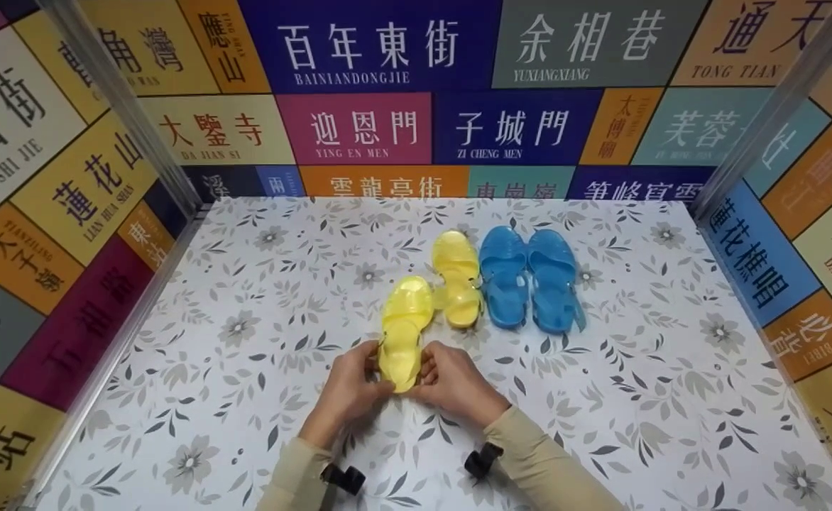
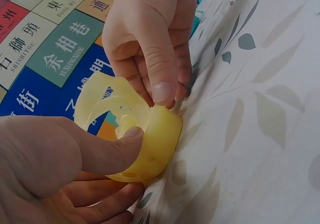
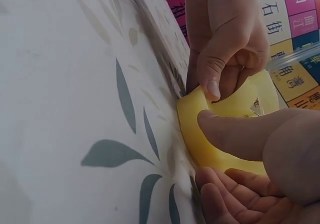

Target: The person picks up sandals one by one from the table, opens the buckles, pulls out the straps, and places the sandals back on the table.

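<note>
Both hands are at the heel end of a yellow sandal (image 1: 407, 305), which points away from me on the patterned table. My left hand (image 1: 351, 380) holds its left side; the thumb (image 2: 125, 146) lies over the heel rim with fingers beneath. On the opposite side, my right hand (image 1: 458, 376) grips the heel, its thumb (image 3: 230, 131) on top and fingers curled below. The heel edge appears close to the tabletop in both wrist views. Just beyond and to the right lies a second yellow sandal (image 1: 456, 255), toe away from me, with its strap loose.
A pair of blue sandals, the left one (image 1: 505, 248) and the right one (image 1: 552, 259), lies side by side right of the yellow ones. The white floral tabletop (image 1: 245, 411) is bounded by sign-printed walls (image 1: 359, 128) at the back and both sides.
</note>
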`<action>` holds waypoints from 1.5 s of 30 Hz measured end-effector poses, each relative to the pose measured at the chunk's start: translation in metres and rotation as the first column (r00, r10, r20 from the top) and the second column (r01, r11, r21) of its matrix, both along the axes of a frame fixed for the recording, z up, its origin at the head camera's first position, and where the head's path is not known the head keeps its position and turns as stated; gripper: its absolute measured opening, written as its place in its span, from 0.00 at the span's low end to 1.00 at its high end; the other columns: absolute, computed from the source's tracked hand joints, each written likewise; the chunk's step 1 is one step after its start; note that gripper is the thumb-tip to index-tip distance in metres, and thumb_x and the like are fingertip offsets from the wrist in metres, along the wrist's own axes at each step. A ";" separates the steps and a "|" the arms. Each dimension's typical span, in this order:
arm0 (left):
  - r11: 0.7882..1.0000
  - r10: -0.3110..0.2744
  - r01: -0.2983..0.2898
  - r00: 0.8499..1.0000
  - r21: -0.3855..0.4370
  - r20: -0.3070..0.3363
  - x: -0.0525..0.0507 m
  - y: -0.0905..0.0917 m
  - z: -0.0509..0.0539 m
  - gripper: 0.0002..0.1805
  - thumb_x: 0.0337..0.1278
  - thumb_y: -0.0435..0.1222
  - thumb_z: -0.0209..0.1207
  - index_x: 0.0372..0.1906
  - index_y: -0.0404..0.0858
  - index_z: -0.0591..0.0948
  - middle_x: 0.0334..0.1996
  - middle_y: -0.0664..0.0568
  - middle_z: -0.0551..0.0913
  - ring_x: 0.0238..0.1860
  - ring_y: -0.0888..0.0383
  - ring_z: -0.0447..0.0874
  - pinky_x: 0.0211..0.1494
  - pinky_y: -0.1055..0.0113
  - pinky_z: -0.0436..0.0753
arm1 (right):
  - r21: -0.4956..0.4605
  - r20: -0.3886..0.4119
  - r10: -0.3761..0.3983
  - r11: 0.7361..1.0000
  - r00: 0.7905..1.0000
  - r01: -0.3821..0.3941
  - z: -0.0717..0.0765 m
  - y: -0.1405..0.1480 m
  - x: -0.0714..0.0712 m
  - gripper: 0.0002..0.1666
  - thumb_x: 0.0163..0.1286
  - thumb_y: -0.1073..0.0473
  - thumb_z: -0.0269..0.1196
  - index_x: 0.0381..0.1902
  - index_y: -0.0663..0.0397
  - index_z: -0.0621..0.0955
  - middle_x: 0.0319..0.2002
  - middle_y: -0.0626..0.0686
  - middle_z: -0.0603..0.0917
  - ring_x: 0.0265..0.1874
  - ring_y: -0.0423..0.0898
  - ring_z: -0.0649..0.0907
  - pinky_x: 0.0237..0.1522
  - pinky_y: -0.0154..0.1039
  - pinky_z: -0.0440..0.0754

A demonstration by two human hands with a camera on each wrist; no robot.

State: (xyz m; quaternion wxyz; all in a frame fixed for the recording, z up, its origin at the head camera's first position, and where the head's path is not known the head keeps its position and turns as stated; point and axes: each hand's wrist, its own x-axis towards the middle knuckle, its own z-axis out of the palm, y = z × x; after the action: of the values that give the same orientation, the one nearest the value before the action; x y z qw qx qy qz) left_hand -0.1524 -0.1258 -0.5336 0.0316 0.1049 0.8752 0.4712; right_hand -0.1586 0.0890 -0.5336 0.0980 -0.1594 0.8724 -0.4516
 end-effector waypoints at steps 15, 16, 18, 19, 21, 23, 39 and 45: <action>1.000 0.018 -0.018 0.999 0.020 -0.032 -0.004 -0.010 -0.003 0.21 0.60 0.24 0.65 0.60 0.28 0.83 0.44 0.42 0.89 0.45 0.50 0.87 0.53 0.53 0.86 | 0.078 -0.528 -0.064 0.989 0.847 0.124 0.034 -0.004 -0.018 0.04 0.73 0.68 0.65 0.43 0.60 0.85 0.41 0.56 0.86 0.44 0.53 0.84 0.49 0.49 0.84; 0.999 0.031 -0.030 0.999 0.013 -0.040 -0.005 -0.010 -0.003 0.20 0.61 0.24 0.65 0.59 0.29 0.84 0.44 0.42 0.89 0.44 0.50 0.87 0.52 0.52 0.86 | 0.080 -0.562 -0.041 0.991 0.826 0.103 0.036 -0.007 -0.020 0.05 0.73 0.67 0.65 0.44 0.59 0.85 0.43 0.56 0.86 0.46 0.53 0.84 0.51 0.48 0.84; 0.999 0.053 -0.053 0.998 0.010 -0.044 -0.005 -0.009 -0.004 0.19 0.62 0.25 0.65 0.58 0.30 0.85 0.44 0.43 0.89 0.44 0.51 0.87 0.52 0.53 0.85 | 0.101 -0.620 0.036 0.994 0.784 0.034 0.039 -0.012 -0.024 0.08 0.74 0.65 0.66 0.48 0.59 0.86 0.48 0.56 0.86 0.51 0.53 0.84 0.57 0.47 0.84; 0.998 0.062 -0.061 0.997 0.009 -0.044 -0.005 -0.008 -0.004 0.19 0.62 0.25 0.65 0.58 0.31 0.85 0.44 0.44 0.89 0.44 0.52 0.86 0.52 0.53 0.85 | 0.116 -0.638 0.080 0.993 0.766 -0.007 0.040 -0.015 -0.026 0.10 0.74 0.65 0.66 0.50 0.59 0.86 0.51 0.56 0.86 0.54 0.53 0.84 0.60 0.46 0.83; 0.998 0.067 -0.067 0.996 0.002 -0.057 -0.005 -0.008 -0.005 0.19 0.61 0.24 0.65 0.58 0.31 0.85 0.43 0.45 0.89 0.43 0.53 0.86 0.51 0.54 0.85 | 0.150 -0.647 0.167 0.984 0.744 -0.091 0.042 -0.021 -0.030 0.13 0.75 0.64 0.66 0.54 0.59 0.86 0.56 0.57 0.86 0.59 0.53 0.83 0.64 0.45 0.81; 0.998 0.070 -0.070 0.995 -0.002 -0.073 -0.005 -0.008 -0.005 0.19 0.60 0.24 0.66 0.57 0.32 0.86 0.42 0.46 0.89 0.41 0.55 0.85 0.49 0.56 0.85 | 0.185 -0.625 0.249 0.968 0.740 -0.169 0.042 -0.026 -0.033 0.14 0.76 0.63 0.65 0.57 0.60 0.86 0.60 0.58 0.85 0.62 0.53 0.82 0.67 0.44 0.79; 0.988 0.150 -0.148 0.988 0.039 -0.048 -0.006 -0.009 -0.008 0.17 0.61 0.23 0.67 0.54 0.34 0.88 0.39 0.47 0.89 0.37 0.57 0.84 0.42 0.63 0.83 | 0.219 -0.366 0.213 0.966 0.906 -0.138 0.028 -0.041 -0.041 0.09 0.74 0.61 0.67 0.47 0.56 0.91 0.39 0.53 0.91 0.41 0.49 0.87 0.49 0.45 0.85; 0.976 0.191 -0.191 0.981 0.100 0.008 -0.008 -0.012 -0.004 0.10 0.66 0.27 0.66 0.49 0.37 0.89 0.38 0.49 0.90 0.35 0.58 0.85 0.35 0.67 0.83 | 0.145 -0.265 0.164 0.981 0.950 -0.129 0.023 -0.040 -0.046 0.08 0.74 0.62 0.67 0.44 0.58 0.91 0.41 0.54 0.91 0.44 0.49 0.88 0.50 0.45 0.86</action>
State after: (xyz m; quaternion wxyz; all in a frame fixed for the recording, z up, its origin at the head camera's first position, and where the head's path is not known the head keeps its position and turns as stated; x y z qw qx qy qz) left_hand -0.1605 -0.1380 -0.5375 -0.0198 0.0219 0.8566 0.5152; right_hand -0.2045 0.0488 -0.5108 0.0188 -0.2786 0.8899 -0.3606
